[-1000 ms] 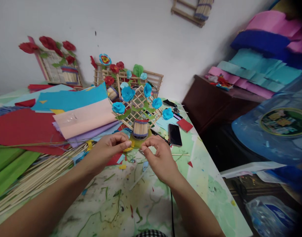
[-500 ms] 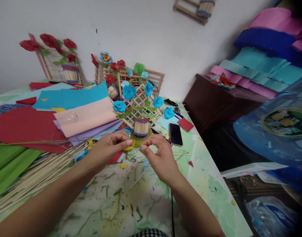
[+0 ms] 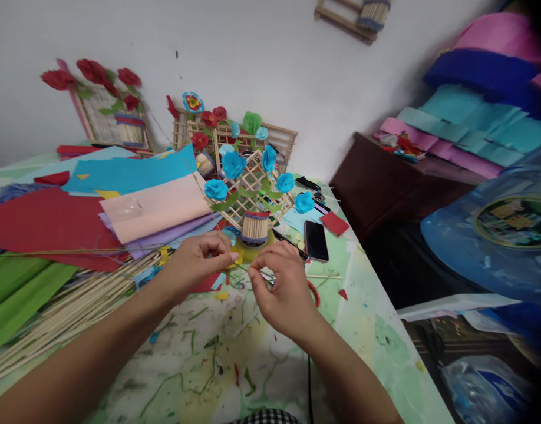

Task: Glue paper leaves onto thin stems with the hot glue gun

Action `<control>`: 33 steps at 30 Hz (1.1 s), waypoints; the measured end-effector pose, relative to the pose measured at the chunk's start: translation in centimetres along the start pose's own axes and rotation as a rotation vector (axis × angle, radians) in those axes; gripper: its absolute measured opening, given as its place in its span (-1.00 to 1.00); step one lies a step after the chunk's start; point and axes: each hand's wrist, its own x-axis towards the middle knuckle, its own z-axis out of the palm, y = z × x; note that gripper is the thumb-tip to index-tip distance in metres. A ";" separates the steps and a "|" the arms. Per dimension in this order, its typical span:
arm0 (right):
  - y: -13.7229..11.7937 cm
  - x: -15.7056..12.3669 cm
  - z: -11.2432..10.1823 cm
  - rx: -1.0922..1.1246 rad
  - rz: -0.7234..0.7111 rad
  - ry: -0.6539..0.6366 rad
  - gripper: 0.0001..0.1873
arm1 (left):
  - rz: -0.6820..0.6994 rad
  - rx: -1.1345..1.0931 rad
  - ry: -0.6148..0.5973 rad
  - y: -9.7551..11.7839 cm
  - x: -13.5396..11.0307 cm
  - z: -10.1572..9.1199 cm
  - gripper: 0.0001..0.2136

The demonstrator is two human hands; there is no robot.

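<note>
My left hand (image 3: pixel 198 264) and my right hand (image 3: pixel 283 288) are both pinched shut above the paint-stained table (image 3: pixel 235 365), fingertips close together. A thin stick or wire seems to run between them, too fine to name. Just beyond the fingers stands a lattice frame with blue paper flowers (image 3: pixel 248 182) and a small bundle of sticks (image 3: pixel 254 228) on a yellow-green base.
Coloured paper sheets (image 3: pixel 98 206) and a heap of bamboo sticks (image 3: pixel 71 306) fill the left. A black phone (image 3: pixel 316 241) lies right of the frame. Two more flower frames (image 3: pixel 111 112) lean on the wall. A dark cabinet (image 3: pixel 385 182) and a blue water jug (image 3: pixel 495 235) stand right.
My right hand has moved slightly down and toward me, its fingertips closer to the left hand. The left hand has hardly moved.
</note>
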 end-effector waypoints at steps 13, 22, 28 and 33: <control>-0.9 -0.5 0.1 -0.100 -0.101 0.003 -0.88 | 0.026 -0.073 -0.020 0.0 -0.2 0.4 -0.75; -0.9 -0.6 0.2 -0.130 -0.126 -0.006 -0.90 | 0.017 0.005 -0.048 0.1 -0.2 0.5 -0.72; -0.9 -0.7 0.4 -0.150 -0.138 -0.018 -0.88 | 0.043 0.071 -0.053 0.5 -0.5 0.7 -0.71; -0.9 -0.7 0.4 -0.153 -0.150 -0.017 -0.88 | 0.048 0.093 -0.066 0.5 -0.6 0.7 -0.69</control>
